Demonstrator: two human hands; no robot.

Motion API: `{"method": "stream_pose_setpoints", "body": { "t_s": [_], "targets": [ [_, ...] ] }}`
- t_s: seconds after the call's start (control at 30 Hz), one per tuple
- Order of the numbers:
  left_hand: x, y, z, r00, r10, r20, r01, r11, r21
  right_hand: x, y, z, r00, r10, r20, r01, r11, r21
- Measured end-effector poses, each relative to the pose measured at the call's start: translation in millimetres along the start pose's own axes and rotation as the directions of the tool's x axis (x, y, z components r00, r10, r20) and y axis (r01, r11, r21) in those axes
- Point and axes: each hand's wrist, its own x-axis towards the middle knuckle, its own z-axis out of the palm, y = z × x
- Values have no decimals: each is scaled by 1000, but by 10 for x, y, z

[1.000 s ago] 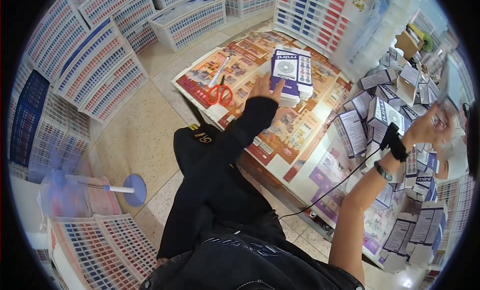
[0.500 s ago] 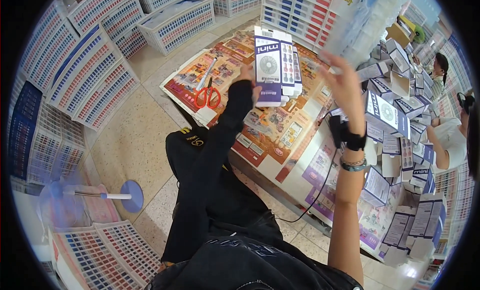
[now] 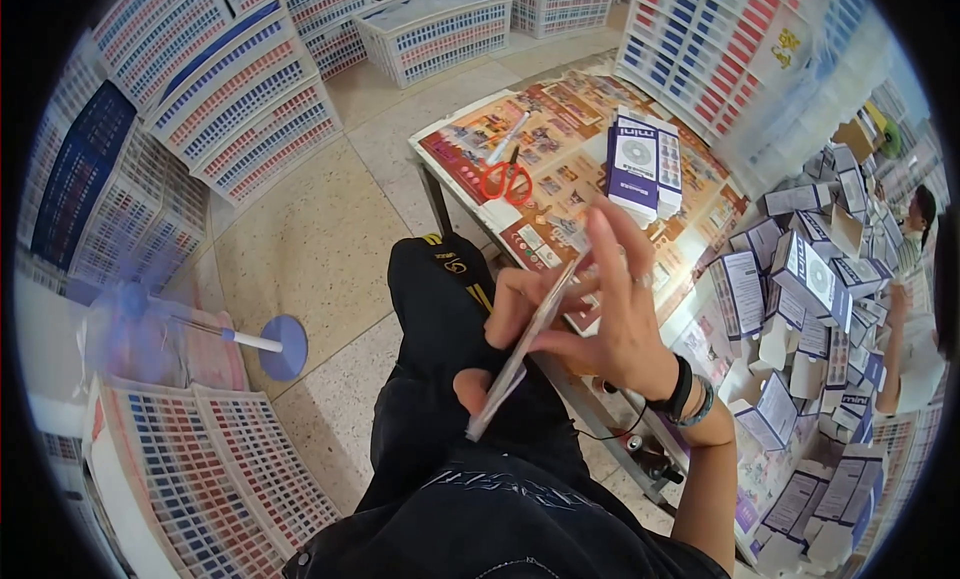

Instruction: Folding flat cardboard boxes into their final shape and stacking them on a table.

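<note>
In front of my lap, a flat, unopened-out carton (image 3: 525,354) is seen nearly edge-on and tilted. My left hand (image 3: 508,307) grips it, fingers on its far side and thumb on the near lower part. My right hand (image 3: 625,324) is at the carton's upper right side with fingers stretched apart; its thumb is against or very close to the carton. Beyond the hands, a small stack of flat white-and-purple fan cartons (image 3: 640,169) lies on the table (image 3: 560,114). Red-handled scissors (image 3: 507,182) and a slim white tool (image 3: 510,137) lie left of the stack.
Formed cartons (image 3: 805,274) are heaped along the table's right side, where another person (image 3: 915,349) sits. Stacked plastic crates (image 3: 245,89) stand at left and back. A blue fan (image 3: 130,309) is at lower left. A bottle (image 3: 655,459) shows below the table edge.
My left hand has drawn a flat carton from the stack toward my lap. The right hand has come down and left beside it. The view has shifted, so the table appears further right.
</note>
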Motion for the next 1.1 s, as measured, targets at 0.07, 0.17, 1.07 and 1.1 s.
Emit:
{"method": "stream_pose_setpoints", "body": {
  "t_s": [0.07, 0.17, 1.07, 1.1],
  "targets": [
    [-96, -25, -29, 980, 61, 188, 8, 939, -345, -94, -31, 48, 999, -21, -46, 22, 1000, 11],
    [-212, -8, -187, 967, 51, 250, 19, 963, -269, -142, -75, 94, 982, -113, -151, 139, 976, 170],
    [-429, 451, -225, 886, 302, 352, -439, 302, 846, -15, -173, -86, 893, 314, 323, -436, 424, 794],
    [-433, 475, -225, 880, 275, 387, -457, 265, 849, 12, -175, -115, 892, 315, 323, -437, 423, 794]
  ]
}}
